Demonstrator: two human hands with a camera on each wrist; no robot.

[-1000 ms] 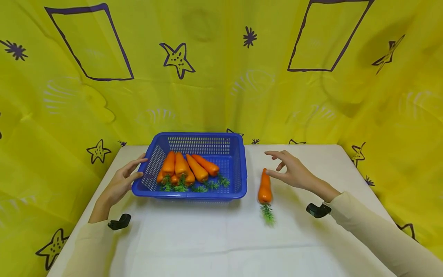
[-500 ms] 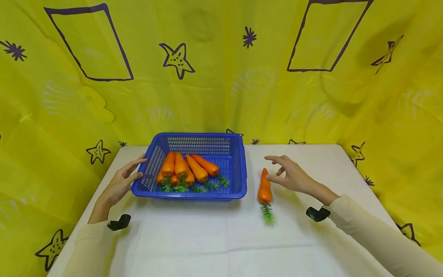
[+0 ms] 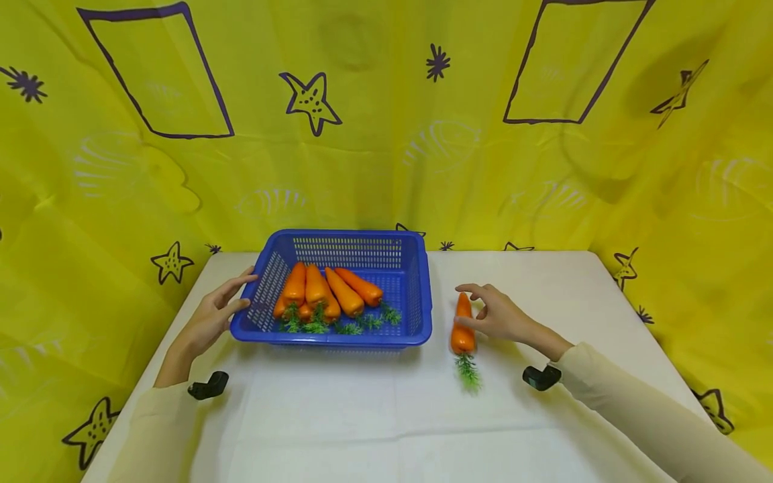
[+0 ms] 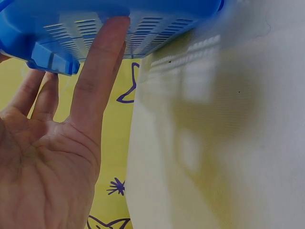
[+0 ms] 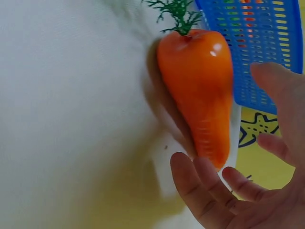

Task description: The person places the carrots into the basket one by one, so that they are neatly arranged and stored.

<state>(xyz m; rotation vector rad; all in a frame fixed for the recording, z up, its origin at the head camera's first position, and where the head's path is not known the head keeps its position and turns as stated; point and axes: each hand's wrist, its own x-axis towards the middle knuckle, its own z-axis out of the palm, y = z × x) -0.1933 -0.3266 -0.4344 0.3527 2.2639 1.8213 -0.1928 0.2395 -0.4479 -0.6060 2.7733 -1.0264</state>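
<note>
My left hand point(image 3: 207, 323) touches the left side of a blue plastic basket point(image 3: 338, 340) with extended fingers; in the left wrist view, its thumb point(image 4: 93, 81) is straight against the slotted wall. Several orange carrots point(image 3: 345, 295) with green tops lie inside the basket. To the basket's right, a single carrot point(image 3: 464, 341) lies on the white table, leafy end toward me. My right hand point(image 3: 496, 314) hovers at its pointed half, thumb and fingers spread apart on either side. The right wrist view shows the fingertips point(image 5: 181, 167) close to the carrot's tip, without gripping it.
A white cloth covers the table point(image 3: 338, 416). Yellow curtains point(image 3: 374, 168) with purple starfish drawings hang behind and along both sides. Black wrist-worn cameras point(image 3: 541, 378) sit at both cuffs.
My right hand has moved slightly left and now reaches over the single carrot's narrow half. The left hand, basket and carrots have stayed where they were.
</note>
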